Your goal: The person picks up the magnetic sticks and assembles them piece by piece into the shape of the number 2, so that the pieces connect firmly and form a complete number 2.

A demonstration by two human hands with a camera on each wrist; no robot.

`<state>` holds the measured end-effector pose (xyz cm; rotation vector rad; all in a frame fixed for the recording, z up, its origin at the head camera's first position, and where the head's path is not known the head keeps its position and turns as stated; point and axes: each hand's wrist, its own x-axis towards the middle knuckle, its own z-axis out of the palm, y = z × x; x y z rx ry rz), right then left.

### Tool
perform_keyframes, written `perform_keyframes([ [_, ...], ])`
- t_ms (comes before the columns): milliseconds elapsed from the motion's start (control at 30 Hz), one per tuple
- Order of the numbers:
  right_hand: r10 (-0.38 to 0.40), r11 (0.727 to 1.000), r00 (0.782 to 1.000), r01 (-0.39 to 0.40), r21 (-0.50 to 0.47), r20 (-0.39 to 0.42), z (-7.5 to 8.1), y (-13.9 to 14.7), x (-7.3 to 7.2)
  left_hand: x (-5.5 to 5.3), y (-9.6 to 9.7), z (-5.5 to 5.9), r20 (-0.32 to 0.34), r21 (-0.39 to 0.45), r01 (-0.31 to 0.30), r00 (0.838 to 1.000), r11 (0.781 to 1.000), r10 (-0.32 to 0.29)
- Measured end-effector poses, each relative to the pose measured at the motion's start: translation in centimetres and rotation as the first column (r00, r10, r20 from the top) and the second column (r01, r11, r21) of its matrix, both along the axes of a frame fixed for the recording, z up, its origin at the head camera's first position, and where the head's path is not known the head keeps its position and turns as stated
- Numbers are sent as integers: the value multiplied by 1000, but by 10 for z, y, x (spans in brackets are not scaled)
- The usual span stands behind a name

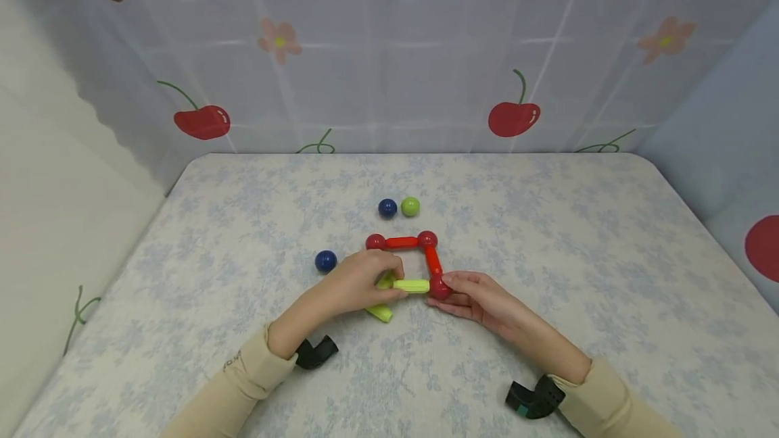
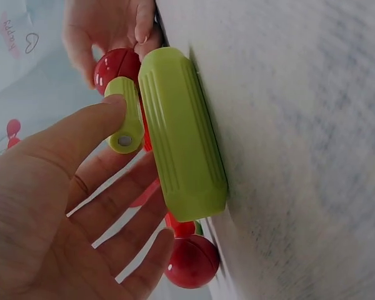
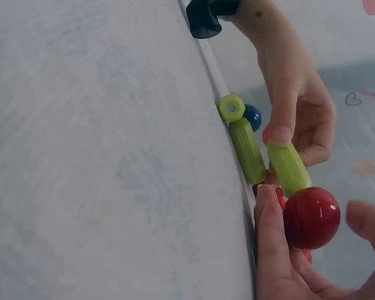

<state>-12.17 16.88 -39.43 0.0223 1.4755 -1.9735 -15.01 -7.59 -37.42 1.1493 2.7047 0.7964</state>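
My left hand (image 1: 356, 282) pinches a yellow-green ribbed rod (image 1: 412, 286) between thumb and fingers. The rod's far end meets a red ball (image 3: 312, 217), and its near end shows a small metal disc in the left wrist view. My right hand (image 1: 481, 303) holds that ball, fingers beneath and thumb at its side. From the ball a red rod (image 1: 433, 259) leads to a second red ball (image 1: 427, 240). Another red rod (image 1: 402, 242) joins that one to a third red ball (image 1: 375, 242), partly behind my left hand.
Loose yellow-green rods (image 3: 247, 150) lie on the table under my left hand. One blue ball (image 1: 325, 261) sits left of that hand. Farther back, another blue ball (image 1: 387, 208) is beside a green ball (image 1: 410, 206). A patterned cloth covers the table (image 1: 548, 222).
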Motion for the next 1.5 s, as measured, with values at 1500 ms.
perform_keyframes([
  [1500, -87, 961, 977, 133, -243, 193, -4, -8, 1, 16, -39, -5, 587, 346, -280, 809, 895, 27],
])
